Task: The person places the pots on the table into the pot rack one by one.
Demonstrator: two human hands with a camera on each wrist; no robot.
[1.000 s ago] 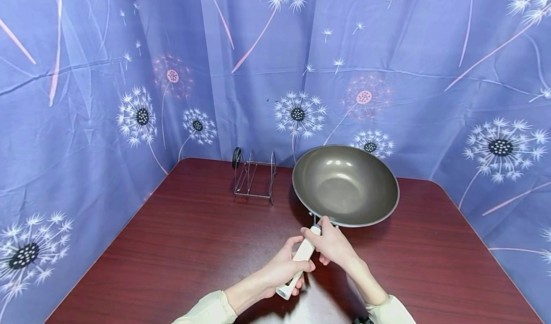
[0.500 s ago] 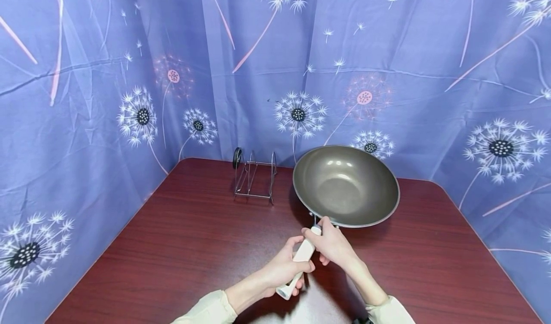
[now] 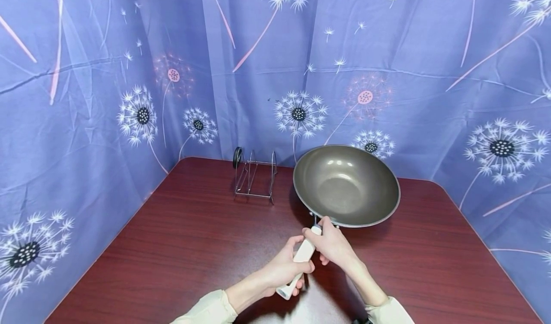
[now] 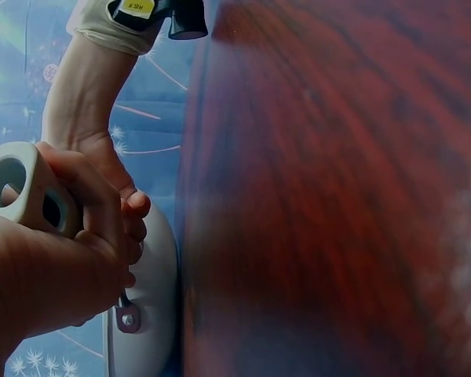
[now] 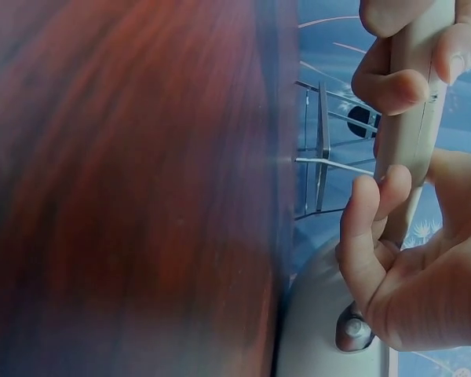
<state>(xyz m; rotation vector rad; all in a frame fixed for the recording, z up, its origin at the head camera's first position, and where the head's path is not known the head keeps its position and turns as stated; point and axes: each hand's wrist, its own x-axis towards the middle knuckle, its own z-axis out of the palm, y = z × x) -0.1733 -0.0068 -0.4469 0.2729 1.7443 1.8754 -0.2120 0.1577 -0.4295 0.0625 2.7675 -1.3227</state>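
Note:
A dark-coated wok [image 3: 344,185] with a cream handle [image 3: 304,251] stands at the back right, its bowl facing up and tilted a little toward me. My left hand [image 3: 284,269] grips the handle's lower half, thumb across the top; the handle's hollow end [image 4: 16,182] sticks out beyond that hand in the left wrist view. Closer to the bowl, my right hand [image 3: 336,243] holds the handle near its metal joint, fingers curled round it in the right wrist view. The wok's pale outer side [image 5: 330,314] shows there, with a riveted bracket [image 5: 353,328].
A wire rack [image 3: 254,178] with a black round part [image 3: 237,158] stands left of the wok, near the table's back edge. The dark red wooden table [image 3: 181,247] is bordered by blue dandelion-print curtains [image 3: 258,75] behind and at the sides.

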